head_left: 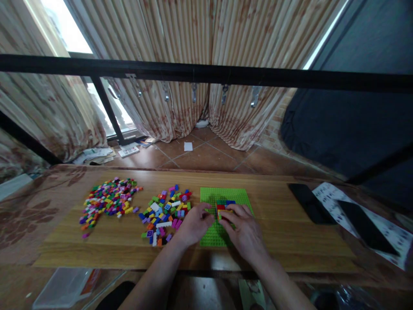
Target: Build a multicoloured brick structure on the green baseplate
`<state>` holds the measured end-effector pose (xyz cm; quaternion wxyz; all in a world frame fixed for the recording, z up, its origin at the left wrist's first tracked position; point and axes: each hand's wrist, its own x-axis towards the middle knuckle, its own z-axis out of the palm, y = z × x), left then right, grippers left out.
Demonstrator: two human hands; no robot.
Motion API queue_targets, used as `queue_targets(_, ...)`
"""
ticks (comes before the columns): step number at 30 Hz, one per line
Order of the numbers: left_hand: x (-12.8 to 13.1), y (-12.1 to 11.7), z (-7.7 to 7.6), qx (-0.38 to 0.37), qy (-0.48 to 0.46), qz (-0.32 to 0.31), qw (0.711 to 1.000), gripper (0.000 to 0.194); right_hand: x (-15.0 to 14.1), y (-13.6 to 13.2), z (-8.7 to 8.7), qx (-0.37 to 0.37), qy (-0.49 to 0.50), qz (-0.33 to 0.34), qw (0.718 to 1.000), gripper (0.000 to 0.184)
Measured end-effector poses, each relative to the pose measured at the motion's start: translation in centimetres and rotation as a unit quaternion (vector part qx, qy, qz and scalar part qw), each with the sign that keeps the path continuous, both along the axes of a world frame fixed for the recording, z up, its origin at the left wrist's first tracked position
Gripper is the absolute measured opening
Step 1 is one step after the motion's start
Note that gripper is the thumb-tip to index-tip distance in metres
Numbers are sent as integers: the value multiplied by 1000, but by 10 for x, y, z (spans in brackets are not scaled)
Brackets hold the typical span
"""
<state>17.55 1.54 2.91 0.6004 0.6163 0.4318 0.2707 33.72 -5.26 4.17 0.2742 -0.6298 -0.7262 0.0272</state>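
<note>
A bright green studded baseplate (pixel 208 239) lies on the wooden table in front of me. On its middle sits a small cluster of coloured toy bricks (pixel 222 203), with green, blue, red and yellow showing. My right hand (pixel 243 228) reaches over the cluster from the right, its thumb and fingers closed at a small yellowish brick (pixel 220 215); the fingers partly hide the cluster. Just left of it, my left hand (pixel 196 224) hovers over the plate's left edge, fingers curved and apart from the thumb, with nothing visible between them.
Loose larger bricks (pixel 164 224) are spread left of the plate. Farther left is a heap of smaller bricks (pixel 108 198). A black phone-like slab (pixel 311 203), a printed sheet (pixel 332 193) and another dark slab (pixel 368 227) lie right. A black rail (pixel 206 72) crosses ahead.
</note>
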Motion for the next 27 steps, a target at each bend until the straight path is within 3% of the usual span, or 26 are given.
queue_targets(12,14,-3,-9,-38,-61,11,997,30,-6,-5,-7,19,-45,-30,998,23)
queue_targets(16,17,-4,-7,-41,-34,26,998,31,0,-4,-7,17,13,-46,999,25)
queue_targets(21,18,-4,0,-82,-29,50,995,32,18,2,-8,22,108,-124,986,31)
queue_targets(27,24,-4,4,-133,-42,77,987,33,18,5,-20,-49,167,-168,970,40)
